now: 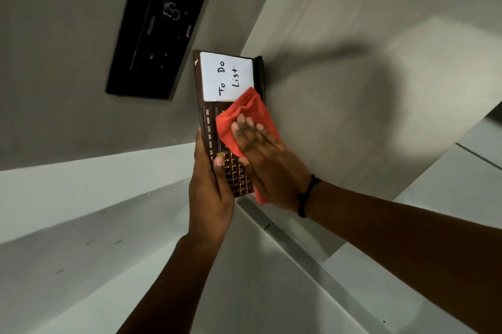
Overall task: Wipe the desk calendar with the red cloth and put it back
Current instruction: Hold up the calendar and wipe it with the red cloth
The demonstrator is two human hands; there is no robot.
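Observation:
The desk calendar is a dark brown board with month names along one edge, a grid of small gold squares and a white "To Do List" pad at its far end. My left hand grips its near left edge and holds it up in the air, thumb on the gold grid. My right hand lies flat on the calendar's face, fingers spread, pressing the red cloth against it. The cloth covers the middle of the board and hides part of the grid.
A black wall panel with switches hangs on the grey wall at upper left. White shelf or ledge surfaces run below and to the right, under my forearms.

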